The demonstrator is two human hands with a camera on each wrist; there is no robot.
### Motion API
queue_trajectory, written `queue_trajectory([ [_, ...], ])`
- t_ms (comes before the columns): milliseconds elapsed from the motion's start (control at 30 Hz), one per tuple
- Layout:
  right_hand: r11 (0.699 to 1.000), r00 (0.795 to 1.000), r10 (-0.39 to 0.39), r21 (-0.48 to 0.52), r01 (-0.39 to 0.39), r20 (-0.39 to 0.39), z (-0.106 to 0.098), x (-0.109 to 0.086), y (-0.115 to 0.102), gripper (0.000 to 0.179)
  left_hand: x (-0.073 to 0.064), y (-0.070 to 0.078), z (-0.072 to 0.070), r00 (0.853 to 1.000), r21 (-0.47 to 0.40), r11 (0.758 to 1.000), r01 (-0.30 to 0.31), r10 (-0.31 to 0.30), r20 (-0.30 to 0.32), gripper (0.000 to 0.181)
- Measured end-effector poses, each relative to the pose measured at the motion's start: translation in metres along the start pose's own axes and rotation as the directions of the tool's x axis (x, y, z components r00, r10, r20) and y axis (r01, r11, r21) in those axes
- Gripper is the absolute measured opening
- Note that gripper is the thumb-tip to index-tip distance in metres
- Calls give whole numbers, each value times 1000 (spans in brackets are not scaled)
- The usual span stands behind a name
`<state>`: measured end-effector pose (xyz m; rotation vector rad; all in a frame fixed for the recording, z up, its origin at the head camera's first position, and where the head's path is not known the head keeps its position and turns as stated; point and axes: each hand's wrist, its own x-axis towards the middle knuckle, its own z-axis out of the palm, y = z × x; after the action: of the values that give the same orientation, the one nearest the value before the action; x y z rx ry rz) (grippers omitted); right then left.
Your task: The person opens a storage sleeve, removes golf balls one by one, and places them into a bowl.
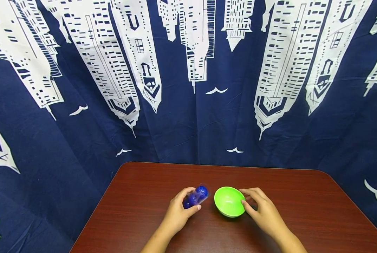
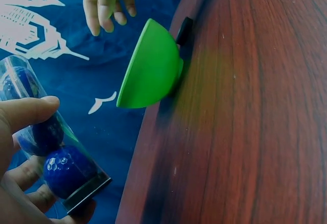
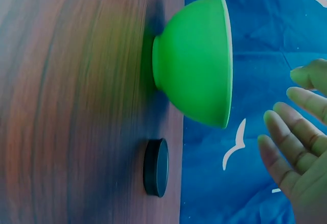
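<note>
My left hand (image 1: 176, 212) grips a clear plastic tube (image 1: 202, 201) that lies tilted in its fingers and thumb. Inside are blue dimpled balls, like golf balls (image 2: 69, 170), and a black cap (image 2: 88, 194) closes one end. A bright green bowl (image 1: 229, 201) stands upright on the table, with nothing visible inside. At its right side hovers my right hand (image 1: 264, 211), fingers spread and bent a little; the right wrist view shows them apart from the bowl. Beside the bowl a round black lid (image 3: 156, 168) lies on the table, hidden in the head view.
The brown wood-grain table (image 1: 163, 175) has rounded far corners. Behind it and along its sides hangs a dark blue cloth (image 1: 175, 133) printed with white buildings and birds.
</note>
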<state>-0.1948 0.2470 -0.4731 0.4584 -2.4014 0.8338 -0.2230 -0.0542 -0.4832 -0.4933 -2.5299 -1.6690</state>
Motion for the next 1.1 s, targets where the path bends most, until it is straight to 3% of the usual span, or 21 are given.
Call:
queue_trajectory([
  [400,989,994,-104,104,107,-27,6,1,-14,43,0,7,2,998,63,996,-61,61,11,52],
  [767,965,993,-115,234,115,-17,12,0,-26,44,-2,9,7,993,181,977,-114,113,18,53],
  [1100,959,996,-73,277,58,45,18,-5,-31,42,-4,14,15,986,274,947,-165,168,14,55],
])
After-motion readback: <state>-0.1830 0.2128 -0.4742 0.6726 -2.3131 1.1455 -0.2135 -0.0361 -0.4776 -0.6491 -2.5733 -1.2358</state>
